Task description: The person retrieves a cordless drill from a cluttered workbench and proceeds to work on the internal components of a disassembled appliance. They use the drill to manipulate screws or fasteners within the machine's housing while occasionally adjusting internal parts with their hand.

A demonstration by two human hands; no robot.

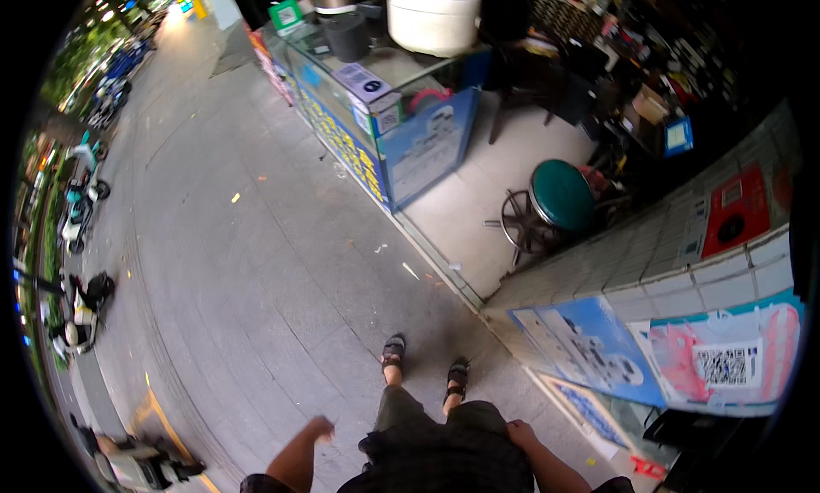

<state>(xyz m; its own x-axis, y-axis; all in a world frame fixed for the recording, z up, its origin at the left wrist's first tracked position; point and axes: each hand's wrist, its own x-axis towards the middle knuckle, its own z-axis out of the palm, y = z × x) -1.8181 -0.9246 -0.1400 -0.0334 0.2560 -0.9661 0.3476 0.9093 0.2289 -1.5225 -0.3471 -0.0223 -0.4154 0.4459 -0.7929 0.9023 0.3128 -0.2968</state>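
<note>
My left hand (321, 429) hangs out beside my left thigh, over the paving. Motion smears its fingers, and no held thing shows in it. Close against my shorts (478, 416) on the other side is my right hand (519, 434); its fingers are mostly hidden, so its grip cannot be made out. My sandalled feet (458, 373) stand on the grey pavement, near the threshold strip of a shop. Nearest to my right hand is the low shop wall with a blue poster (589, 348).
Ahead stands a glass display counter (427, 151) bearing a white rice cooker (434, 17), a dark pot (346, 36) and a purple box (363, 83). A green round stool (561, 194) is inside the shop. Parked scooters (84, 309) line the left side.
</note>
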